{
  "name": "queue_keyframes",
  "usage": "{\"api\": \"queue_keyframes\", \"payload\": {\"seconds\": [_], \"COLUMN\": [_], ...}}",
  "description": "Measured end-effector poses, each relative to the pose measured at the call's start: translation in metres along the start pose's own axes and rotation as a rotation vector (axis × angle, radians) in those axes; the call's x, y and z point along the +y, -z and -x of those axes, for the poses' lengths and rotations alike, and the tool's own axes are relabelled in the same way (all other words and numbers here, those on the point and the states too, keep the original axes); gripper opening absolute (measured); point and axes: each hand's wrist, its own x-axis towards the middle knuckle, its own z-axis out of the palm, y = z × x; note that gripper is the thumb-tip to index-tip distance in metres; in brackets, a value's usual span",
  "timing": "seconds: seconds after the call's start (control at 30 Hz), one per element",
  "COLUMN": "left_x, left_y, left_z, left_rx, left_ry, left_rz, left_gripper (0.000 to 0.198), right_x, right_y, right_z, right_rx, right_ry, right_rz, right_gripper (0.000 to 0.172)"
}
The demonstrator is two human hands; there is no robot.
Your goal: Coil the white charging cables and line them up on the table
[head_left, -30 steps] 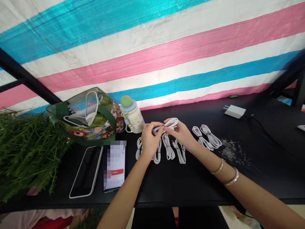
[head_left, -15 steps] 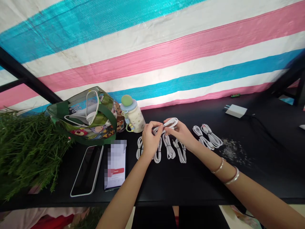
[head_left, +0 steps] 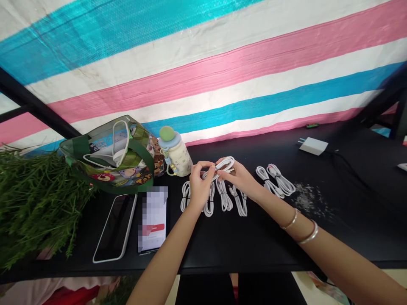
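Both hands meet over the middle of the black table point(head_left: 241, 245). My left hand point(head_left: 199, 185) and my right hand point(head_left: 242, 178) each pinch a coiled white cable point(head_left: 225, 163) held just above the surface. Under the hands, several bundled white cables point(head_left: 225, 201) lie in a row. Two more white cable bundles point(head_left: 276, 181) rest to the right of my right hand. Two bangles sit on my right wrist.
A clear cartoon-print bag point(head_left: 114, 155) with green straps and a small white bottle point(head_left: 175, 153) with a green lid stand at the left. Two phones point(head_left: 115, 227) lie near the front edge. Green foliage point(head_left: 34, 199) fills the far left. A white charger point(head_left: 313, 145) sits at back right.
The hands and the coiled cable stay in nearly the same place; the fingers shift slightly on the coil. The view has drifted a little.
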Motion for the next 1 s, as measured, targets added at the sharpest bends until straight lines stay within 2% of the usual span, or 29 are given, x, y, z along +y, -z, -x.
{"api": "queue_keyframes", "payload": {"seconds": [0.23,0.67,1.0], "left_x": [0.0018,0.0020,0.0040], "left_y": [0.0002,0.0022,0.0054], "left_z": [0.0013,0.0001,-0.0004], "left_rx": [0.014,-0.041,-0.010], "left_ry": [-0.069,-0.246,-0.518], "left_rz": [-0.017,-0.083,-0.318], "left_gripper": [0.005,0.010,0.015], "right_x": [0.0002,0.0004,0.0033], "right_y": [-0.0009,-0.0047,-0.0042], "right_z": [0.0008,0.0032,0.0022], "right_rx": [0.036,0.135,0.135], "right_ry": [-0.021,-0.153,-0.143], "right_rz": [-0.023,-0.175,-0.249], "right_gripper": [0.033,0.045,0.055]}}
